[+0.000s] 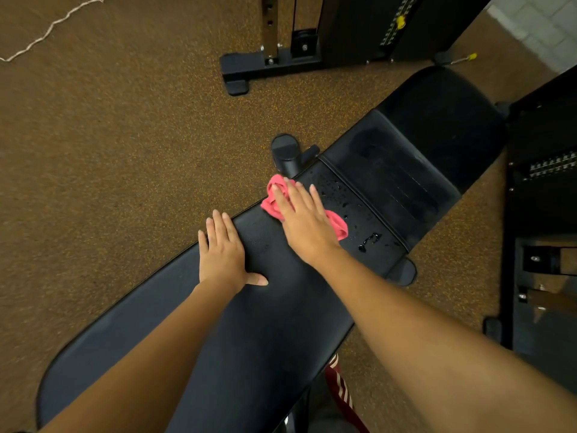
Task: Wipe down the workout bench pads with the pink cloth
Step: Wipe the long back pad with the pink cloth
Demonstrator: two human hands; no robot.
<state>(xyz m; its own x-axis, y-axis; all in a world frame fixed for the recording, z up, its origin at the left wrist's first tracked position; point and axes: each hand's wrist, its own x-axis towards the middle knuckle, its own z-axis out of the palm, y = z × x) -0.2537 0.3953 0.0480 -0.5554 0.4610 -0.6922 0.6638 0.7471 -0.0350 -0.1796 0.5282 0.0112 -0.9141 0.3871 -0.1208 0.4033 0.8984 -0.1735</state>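
A black workout bench runs diagonally from lower left to upper right. Its long back pad (175, 323) lies nearest me, and the seat pad (393, 182) follows beyond a narrow gap. My right hand (304, 223) presses flat on the crumpled pink cloth (338, 225) at the far end of the long pad. Water droplets (338, 190) bead on the pad just past the cloth. My left hand (223, 251) rests flat, fingers apart, on the pad's left edge, holding nothing. A black round roller pad (449, 120) sits at the bench's far end.
A black machine base with a chrome upright (271, 62) stands on the speckled brown floor beyond the bench. Another weight-stack machine (543, 189) lines the right side. A white cord (53, 25) lies at upper left. Bench feet (285, 151) stick out by the cloth.
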